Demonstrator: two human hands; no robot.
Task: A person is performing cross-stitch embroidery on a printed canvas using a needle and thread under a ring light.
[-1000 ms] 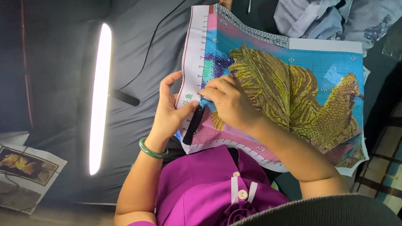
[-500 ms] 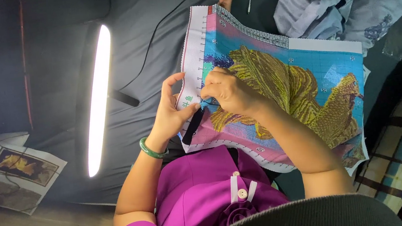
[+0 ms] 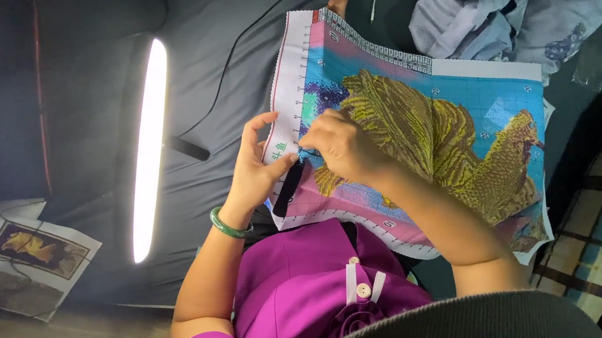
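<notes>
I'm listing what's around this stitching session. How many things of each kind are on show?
Cross-stitch canvas: 1
Strip lamp: 1
Green bangle: 1
Printed paper sheet: 1
Crumpled blue-grey cloth: 1
Hands at the canvas, left hand, right hand: 2
Total: 7

Right hand (image 3: 343, 146) nearer canvas edge (image 3: 284, 111)

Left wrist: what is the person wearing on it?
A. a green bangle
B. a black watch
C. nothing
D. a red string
A: a smooth green bangle circles the wrist just below the left hand, which pinches the edge of the cross-stitch canvas.
</notes>
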